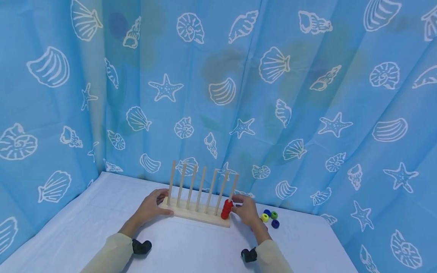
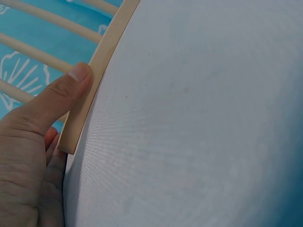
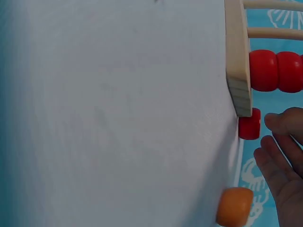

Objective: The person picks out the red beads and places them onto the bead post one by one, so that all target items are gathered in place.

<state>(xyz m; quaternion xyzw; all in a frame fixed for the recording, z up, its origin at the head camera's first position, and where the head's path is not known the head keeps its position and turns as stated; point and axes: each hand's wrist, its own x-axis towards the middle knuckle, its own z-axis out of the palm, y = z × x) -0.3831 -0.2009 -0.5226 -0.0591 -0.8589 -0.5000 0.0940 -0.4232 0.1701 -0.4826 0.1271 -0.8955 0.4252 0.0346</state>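
A wooden peg stand (image 1: 195, 213) with a row of upright pegs stands on the table. Several red beads (image 1: 227, 209) are stacked on its rightmost peg. My left hand (image 1: 151, 205) grips the left end of the base, thumb on the front edge (image 2: 79, 75) and fingers at the end and behind. Close to the stand's right end is my right hand (image 1: 246, 209), its fingers loosely bent and holding nothing that shows. In the right wrist view, a loose red bead (image 3: 250, 124) lies beyond the base's end, near the thumb, with a small gap between.
Right of the right hand lie loose beads: a yellow bead (image 1: 264, 217), a green bead (image 1: 274, 215) and blue beads (image 1: 275, 224). An orange bead (image 3: 235, 206) shows in the right wrist view. A white cloth (image 1: 191, 246) covers the table; a blue shell-print curtain (image 1: 205, 106) hangs behind.
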